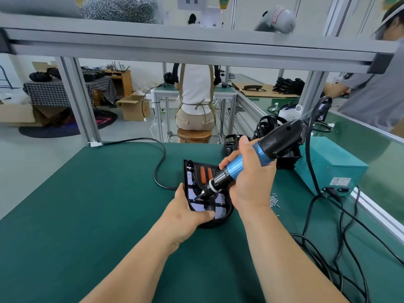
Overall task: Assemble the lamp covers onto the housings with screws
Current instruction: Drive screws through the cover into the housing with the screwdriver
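Observation:
A black lamp housing [197, 171] with a white LED board and two orange strips inside lies on the green mat in the middle of the bench. My left hand [188, 212] grips its near left edge, thumb over the rim. My right hand [249, 180] is wrapped around a blue and black electric screwdriver [260, 154], tilted down to the left. Its bit tip [196, 197] touches the inside of the housing near the lower left. A small heap of loose screws [274, 201] lies to the right of my right wrist.
A teal power supply box [334, 169] stands at the right with several black cables [341, 243] trailing over the mat. More black housings [267, 125] sit behind the screwdriver. A black cord [160, 162] loops at the left. Another person [378, 88] leans in at far right.

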